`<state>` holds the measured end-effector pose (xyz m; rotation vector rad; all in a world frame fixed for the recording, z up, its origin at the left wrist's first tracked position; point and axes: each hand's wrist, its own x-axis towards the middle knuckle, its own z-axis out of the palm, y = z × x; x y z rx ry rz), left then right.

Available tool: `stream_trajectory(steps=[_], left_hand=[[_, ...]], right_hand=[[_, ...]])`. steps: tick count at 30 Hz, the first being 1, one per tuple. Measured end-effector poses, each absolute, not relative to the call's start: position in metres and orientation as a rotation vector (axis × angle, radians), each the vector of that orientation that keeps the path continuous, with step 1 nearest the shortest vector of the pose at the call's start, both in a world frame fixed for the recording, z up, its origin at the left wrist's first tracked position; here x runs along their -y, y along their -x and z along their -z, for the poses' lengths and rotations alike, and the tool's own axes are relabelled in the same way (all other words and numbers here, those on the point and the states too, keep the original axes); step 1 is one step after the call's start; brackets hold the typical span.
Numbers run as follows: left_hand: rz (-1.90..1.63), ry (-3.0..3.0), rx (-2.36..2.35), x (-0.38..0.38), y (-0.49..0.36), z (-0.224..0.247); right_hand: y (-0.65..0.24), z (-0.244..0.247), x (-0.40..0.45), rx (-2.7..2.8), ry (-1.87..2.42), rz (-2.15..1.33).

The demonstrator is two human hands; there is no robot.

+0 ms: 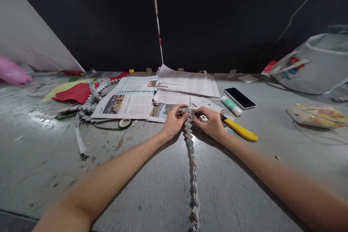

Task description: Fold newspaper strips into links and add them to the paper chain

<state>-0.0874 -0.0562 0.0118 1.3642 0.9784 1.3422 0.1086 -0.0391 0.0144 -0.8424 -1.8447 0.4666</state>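
A zigzag chain of folded newspaper point(193, 174) runs down the middle of the grey tabletop toward me. Its far end is pinched between the thumb and fingers of my left hand point(175, 120). From the other side, my right hand point(208, 120) closes its fingertips on the same end, where a small folded paper piece point(189, 110) shows. Close by my right hand lies a yellow utility knife point(240, 129), its front end partly under loose paper. Newspaper sheets point(136, 98) spread out just beyond both hands.
A glue stick point(231, 106) and a phone point(239, 98) lie right of the papers. Farther right are a wrapped packet point(317, 115) and a white bag point(312, 67). A tape roll point(125, 123), red paper point(73, 93) and another folded chain point(91, 103) are at left. A black panel point(231, 18) rises behind.
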Motion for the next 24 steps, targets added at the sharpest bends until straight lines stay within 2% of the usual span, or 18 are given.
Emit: stream_trajectory(steps=[18,24], left_hand=[[-1.283,-1.577,-1.026,0.0611,0.0893,-0.0161],[-1.315,-1.418,-0.991,0.0622,0.0874,-0.0156]], right_hand=[[-0.1095,-0.0132,0.0378,1.844,0.809,-0.537],[-0.1104,-0.0079,0.0329,1.775,0.827,-0.676]])
